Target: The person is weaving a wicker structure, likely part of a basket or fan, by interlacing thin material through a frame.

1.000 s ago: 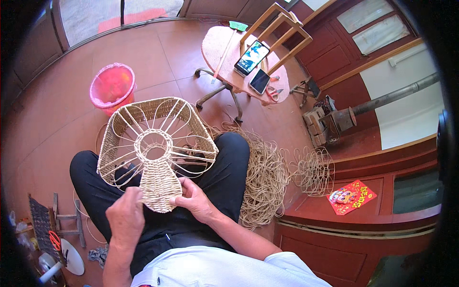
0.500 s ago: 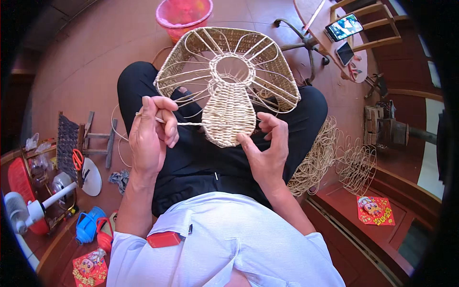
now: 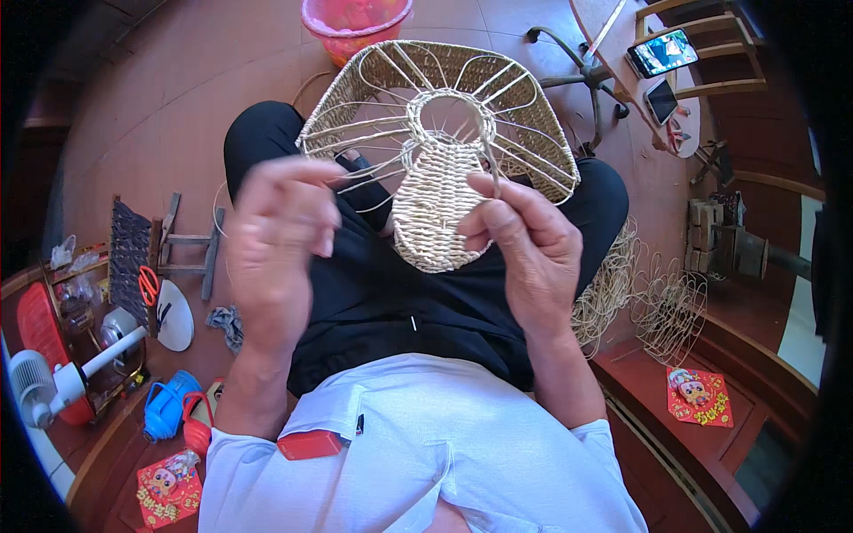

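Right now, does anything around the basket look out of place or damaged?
No clear damage shows on the basket. A grey cloth lies crumpled on the floor to the left, as if dropped, and the loose cord on the right is piled in a tangle rather than neatly coiled.

Soft light, blurry left fingers point(image 3: 295, 178)

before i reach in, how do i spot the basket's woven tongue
Find the black trousers, then the woven basket at the knees. From its ring the woven tongue widens toward the shirt, partly behind the right hand. Unlike the open spokes beside it, it is densely woven.
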